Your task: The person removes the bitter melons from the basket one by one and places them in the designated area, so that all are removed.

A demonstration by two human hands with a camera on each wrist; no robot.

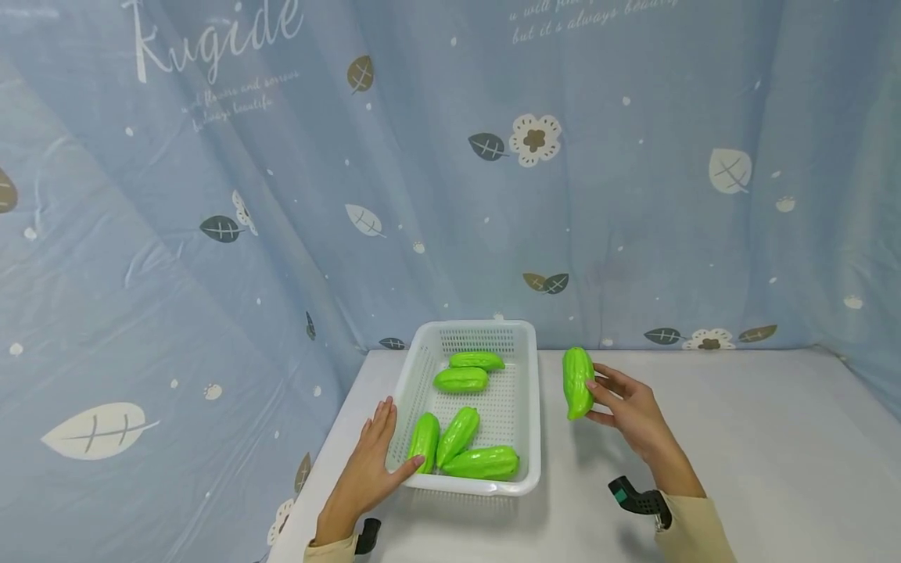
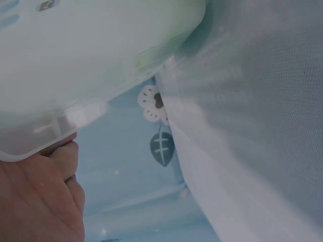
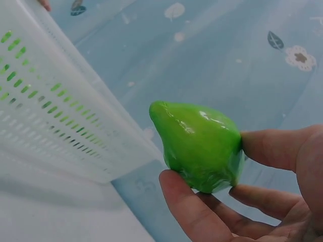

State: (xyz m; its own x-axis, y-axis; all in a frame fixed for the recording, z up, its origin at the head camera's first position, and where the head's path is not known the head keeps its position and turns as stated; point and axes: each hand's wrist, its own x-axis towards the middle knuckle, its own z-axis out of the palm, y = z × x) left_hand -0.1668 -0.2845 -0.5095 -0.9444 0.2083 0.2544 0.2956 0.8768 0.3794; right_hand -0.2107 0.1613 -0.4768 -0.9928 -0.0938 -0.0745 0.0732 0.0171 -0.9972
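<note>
My right hand (image 1: 633, 410) holds a bright green ridged gourd (image 1: 579, 383) upright above the table, to the right of a white plastic basket (image 1: 531, 407). In the right wrist view the thumb and fingers pinch the sides of this glossy gourd (image 3: 202, 146), its tapered tip pointing away from the palm. At the basket's near left corner my left hand (image 1: 369, 461) holds the rim, thumb over the inside and fingers along the outer wall. The left wrist view shows its palm (image 2: 40, 196) beside the rim, the thumb hidden.
Several similar gourds lie in the basket: two gourds (image 1: 461, 380) toward the back and three gourds (image 1: 486, 463) at the near end. The basket stands on a white table (image 1: 760, 438). A blue curtain (image 1: 436, 156) with leaf and flower prints hangs behind and at the left.
</note>
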